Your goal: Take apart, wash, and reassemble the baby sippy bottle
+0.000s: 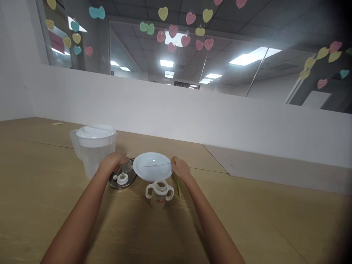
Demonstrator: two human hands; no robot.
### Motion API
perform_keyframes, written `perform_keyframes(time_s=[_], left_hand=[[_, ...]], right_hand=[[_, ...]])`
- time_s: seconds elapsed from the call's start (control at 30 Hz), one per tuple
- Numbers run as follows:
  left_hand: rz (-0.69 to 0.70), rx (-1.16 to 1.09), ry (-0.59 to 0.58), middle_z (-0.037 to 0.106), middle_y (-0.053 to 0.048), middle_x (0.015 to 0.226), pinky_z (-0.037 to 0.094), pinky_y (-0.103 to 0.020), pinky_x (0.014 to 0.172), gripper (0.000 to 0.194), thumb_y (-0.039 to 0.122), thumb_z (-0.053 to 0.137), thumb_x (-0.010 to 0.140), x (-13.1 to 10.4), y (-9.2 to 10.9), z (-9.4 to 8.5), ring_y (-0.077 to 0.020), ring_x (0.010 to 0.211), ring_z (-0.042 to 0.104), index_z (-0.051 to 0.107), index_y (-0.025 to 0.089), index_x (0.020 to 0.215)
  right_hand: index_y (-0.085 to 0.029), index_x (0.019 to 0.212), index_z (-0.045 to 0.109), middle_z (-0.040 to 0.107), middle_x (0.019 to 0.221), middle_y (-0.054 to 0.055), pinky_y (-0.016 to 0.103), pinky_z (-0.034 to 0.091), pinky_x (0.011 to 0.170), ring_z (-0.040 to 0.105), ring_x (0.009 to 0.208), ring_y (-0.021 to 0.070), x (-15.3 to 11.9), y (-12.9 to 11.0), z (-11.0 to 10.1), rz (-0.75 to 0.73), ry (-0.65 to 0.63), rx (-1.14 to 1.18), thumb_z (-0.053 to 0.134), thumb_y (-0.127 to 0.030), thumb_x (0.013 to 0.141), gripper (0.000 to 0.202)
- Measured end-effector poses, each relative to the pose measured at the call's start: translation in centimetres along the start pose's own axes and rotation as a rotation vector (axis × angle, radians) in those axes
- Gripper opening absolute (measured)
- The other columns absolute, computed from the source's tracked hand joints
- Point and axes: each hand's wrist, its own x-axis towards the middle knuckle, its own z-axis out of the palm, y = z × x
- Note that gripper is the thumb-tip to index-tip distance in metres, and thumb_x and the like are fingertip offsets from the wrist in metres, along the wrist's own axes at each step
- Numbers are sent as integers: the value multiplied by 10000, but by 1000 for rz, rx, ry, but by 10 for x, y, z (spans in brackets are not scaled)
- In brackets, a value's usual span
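My right hand [180, 168] is closed at the right rim of a white bowl [152, 176], pinching a thin straight wire-like rod [158, 165] with a bit of yellow at its end. The rod reaches across the bowl. My left hand [115, 160], smeared by motion, is over a small metal tray [118, 186]; its fingers cannot be made out. On the tray are a white ring collar [122, 179], a small white part [115, 177] and a clear cap [126, 166] near my fingers. A two-handled baby bottle [158, 198] stands upright and open in front of the bowl.
A lidded translucent pitcher [95, 154] stands left of the tray, close to my left forearm. A green stick [178, 187] lies beside the bottle, partly under my right hand. Behind the wooden table [55, 205] rises a white wall [154, 106] with a window above.
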Motion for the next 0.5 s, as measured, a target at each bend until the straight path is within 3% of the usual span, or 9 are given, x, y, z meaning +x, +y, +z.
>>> perform_keyframes(time_s=[0.07, 0.13, 0.37, 0.5], left_hand=[[-64, -11, -72, 635, -148, 544, 481, -370, 515, 234, 304, 519, 707, 12, -6, 12, -296, 576, 639, 647, 110, 736], [-86, -27, -103, 606, -129, 481, 479, -350, 489, 185, 264, 538, 689, 21, -7, 23, -277, 534, 630, 645, 113, 693], [-33, -39, -66, 671, -150, 650, 480, -298, 505, 163, 198, 557, 654, 36, -10, 30, -226, 563, 633, 645, 100, 749], [-37, 31, -30, 666, -167, 628, 486, -305, 529, 86, 146, 571, 616, 41, -17, 34, -248, 595, 641, 638, 95, 634]], right_hand=[[-167, 1079, 601, 654, 1054, 98, 253, 396, 779, 591, 989, 195, 1, -2, 6, -22, 7, -1, 331, -220, 901, 328], [-158, 1023, 636, 668, 1014, 104, 247, 398, 752, 605, 953, 195, 1, -2, 9, -22, 27, -7, 364, -210, 883, 311], [-166, 909, 698, 695, 913, 125, 257, 406, 660, 635, 854, 222, 1, -3, 7, 22, 210, 22, 441, -212, 831, 273], [-205, 897, 705, 705, 898, 83, 253, 408, 649, 640, 813, 207, -1, -5, 5, 22, 373, 116, 455, -290, 846, 269]])
